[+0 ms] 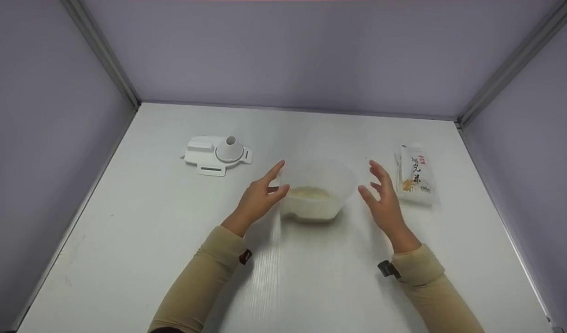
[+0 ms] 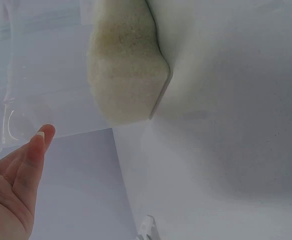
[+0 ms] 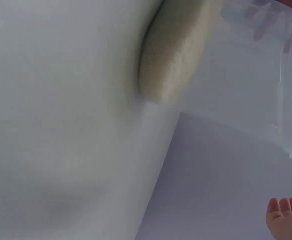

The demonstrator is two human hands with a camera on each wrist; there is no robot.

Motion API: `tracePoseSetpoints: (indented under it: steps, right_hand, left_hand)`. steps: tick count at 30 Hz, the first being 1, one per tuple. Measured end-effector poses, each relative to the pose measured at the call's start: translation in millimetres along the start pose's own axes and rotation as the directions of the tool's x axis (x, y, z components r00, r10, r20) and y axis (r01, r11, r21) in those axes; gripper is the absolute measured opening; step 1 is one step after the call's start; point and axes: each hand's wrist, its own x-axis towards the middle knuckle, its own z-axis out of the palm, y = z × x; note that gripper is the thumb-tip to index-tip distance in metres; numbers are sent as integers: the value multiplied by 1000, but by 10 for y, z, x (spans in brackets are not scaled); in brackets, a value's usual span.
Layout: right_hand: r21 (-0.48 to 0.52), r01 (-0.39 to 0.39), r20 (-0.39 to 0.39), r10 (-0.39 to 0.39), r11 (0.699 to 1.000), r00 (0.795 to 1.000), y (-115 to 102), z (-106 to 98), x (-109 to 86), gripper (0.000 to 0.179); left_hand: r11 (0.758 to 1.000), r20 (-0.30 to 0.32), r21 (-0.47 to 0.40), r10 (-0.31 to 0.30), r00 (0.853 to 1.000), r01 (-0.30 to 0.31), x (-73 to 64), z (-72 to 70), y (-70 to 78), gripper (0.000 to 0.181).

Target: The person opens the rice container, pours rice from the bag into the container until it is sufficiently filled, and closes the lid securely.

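A clear plastic container [image 1: 318,178] with whitish grains of rice [image 2: 128,70] in its bottom stands between the two hands, blurred in the head view. At its left wall is the left hand [image 1: 260,196], thumb and fingers extended, with the fingertips [image 2: 47,131] right at the wall near the rim. The right hand [image 1: 384,203] is held apart from the container on its right side, fingers loosely bent and spread, nothing in the palm. In the right wrist view, a gap separates that hand's fingers [image 3: 284,204] from the container.
A white lid [image 1: 207,155] with side latches and a conical spout part [image 1: 229,150] on it lies at the back left. On the right lies a clear printed bag [image 1: 416,171]. Grey panels [image 1: 301,55] enclose the white table [image 1: 140,231].
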Motion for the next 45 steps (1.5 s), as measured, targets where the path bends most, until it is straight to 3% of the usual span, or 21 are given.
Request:
tracePoseSetpoints:
  steps: [9, 17, 22, 28, 32, 35, 39, 45]
  right_hand:
    - [-151, 9, 205, 23, 988, 979, 333, 199, -8, 77]
    - [-214, -49, 242, 102, 975, 965, 255, 274, 66, 101]
    - [-321, -7, 311, 112, 947, 944, 142, 337, 147, 117]
    - [-420, 2, 321, 147, 908, 936, 108, 356, 193, 117]
    - [-476, 34, 317, 136, 879, 939, 133, 374, 216, 115]
    - [-497, 50, 318, 128, 866, 940, 149, 396, 226, 113]
    - [-489, 44, 319, 131, 871, 939, 156, 420, 237, 112]
    - [-494, 34, 317, 144, 869, 937, 173, 439, 239, 112]
  left_hand:
    - [1000, 12, -10, -13, 1000, 13, -17, 16, -4, 63]
    - [1000, -5, -2, -16, 1000, 16, -8, 0, -12, 62]
    - [1000, -4, -4, -8, 1000, 8, -27, -9, -20, 63]
    - [1000, 84, 8, -4, 996, 4, 1, -62, -2, 67]
    - [992, 146, 119, 14, 989, -32, 24, -178, 5, 71]
    - [959, 149, 260, 76, 986, -113, 31, -291, -6, 70]
    - [877, 94, 432, 191, 977, -213, 50, -464, -81, 65]
    - [697, 65, 670, 288, 955, -255, 143, -761, -410, 56]
